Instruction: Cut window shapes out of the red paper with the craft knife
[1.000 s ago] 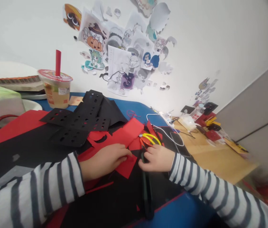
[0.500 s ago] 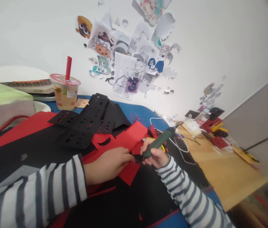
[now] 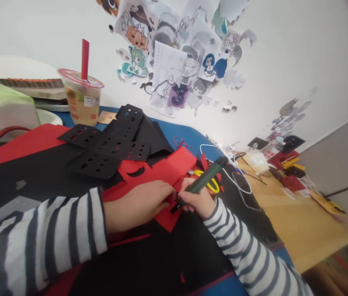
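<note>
My right hand (image 3: 197, 198) is closed round a dark green pen-shaped tool (image 3: 204, 179) held at a slant. Its dark narrow tip (image 3: 176, 206) points down and left, over red paper (image 3: 169, 220). Just left of that tip, my left hand (image 3: 144, 203) rests low on the red paper with fingers curled in and touching it; its fingertips are partly hidden. Behind the right hand lie yellow-handled scissors (image 3: 213, 186). Beyond the left hand sits a black card piece with rows of cut-out holes (image 3: 109, 148).
A drink cup (image 3: 83, 98) with a red straw stands at the back left, near a pale green-topped box (image 3: 4, 102). On the right are a phone (image 3: 246, 191), a white cable (image 3: 227, 174) and a wooden tabletop (image 3: 287, 218). Paper drawings (image 3: 169, 74) cover the wall.
The view has tilted down, so the wall drawings sit higher. The tool's dark tip shows more clearly, slightly apart from the left fingers. Both hands stay near the red paper.
</note>
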Motion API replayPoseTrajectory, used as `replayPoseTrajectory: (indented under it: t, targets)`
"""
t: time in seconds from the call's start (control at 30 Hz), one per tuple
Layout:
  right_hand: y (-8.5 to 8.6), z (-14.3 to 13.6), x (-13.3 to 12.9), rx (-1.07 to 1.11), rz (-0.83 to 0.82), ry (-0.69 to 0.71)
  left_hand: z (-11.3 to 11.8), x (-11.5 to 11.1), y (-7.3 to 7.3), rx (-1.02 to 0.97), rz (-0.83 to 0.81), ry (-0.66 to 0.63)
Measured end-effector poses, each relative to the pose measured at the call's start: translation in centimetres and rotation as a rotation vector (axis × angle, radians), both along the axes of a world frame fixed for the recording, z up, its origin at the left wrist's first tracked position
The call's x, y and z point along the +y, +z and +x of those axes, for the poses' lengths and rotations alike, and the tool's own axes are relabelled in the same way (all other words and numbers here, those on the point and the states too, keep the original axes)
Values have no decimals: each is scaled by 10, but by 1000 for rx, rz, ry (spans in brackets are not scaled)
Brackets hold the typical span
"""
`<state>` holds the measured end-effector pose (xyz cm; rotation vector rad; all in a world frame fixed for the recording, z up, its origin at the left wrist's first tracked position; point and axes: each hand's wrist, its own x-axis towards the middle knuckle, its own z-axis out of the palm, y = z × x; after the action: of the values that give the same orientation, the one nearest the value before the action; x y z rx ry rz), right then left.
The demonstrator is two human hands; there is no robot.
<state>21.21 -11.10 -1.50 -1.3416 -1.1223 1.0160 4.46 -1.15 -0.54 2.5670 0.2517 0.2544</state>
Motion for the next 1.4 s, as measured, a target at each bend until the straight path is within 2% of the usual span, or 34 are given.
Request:
replayPoseTrajectory:
  t: [0.8, 1.0, 1.4]
  targets:
    - [1, -4, 0, -149, -36, -37, 3, 2, 1, -32, -40, 5]
    - [0, -2, 0, -138, -34, -35, 0, 5, 3, -24, -189, 11]
    - [10, -11, -1, -196, -78, -77, 2, 4, 2, -36, -130, -4]
